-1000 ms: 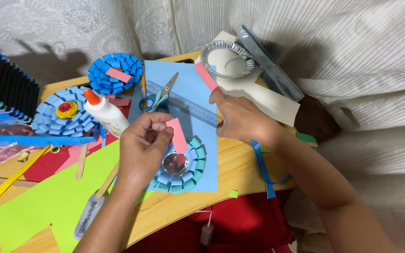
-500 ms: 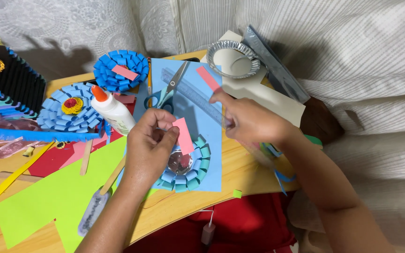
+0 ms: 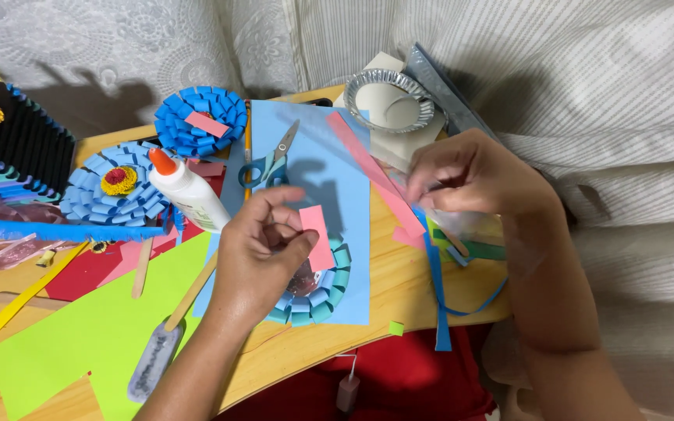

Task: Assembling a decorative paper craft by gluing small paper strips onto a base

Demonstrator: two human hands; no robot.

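A pink paper slip [image 3: 318,237] is pinched by the left hand [image 3: 263,257] over a teal paper ring [image 3: 323,295] on the blue sheet [image 3: 342,187]. At three o'clock, pink strips [image 3: 380,181] are touched by the right hand [image 3: 473,173], fingers bunched together. A white glue bottle [image 3: 189,193], orange-capped, lies at ten o'clock.

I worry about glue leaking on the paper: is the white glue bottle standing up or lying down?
Lying down. The white glue bottle with the orange cap rests on its side on the wooden board, cap pointing up-left toward the blue paper flowers.

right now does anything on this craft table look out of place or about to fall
Yes. A blue paper strip droops over the front edge of the wooden board, near the right hand. The glue bottle lies on its side among the papers, though its orange cap looks closed. Nothing seems spilled.
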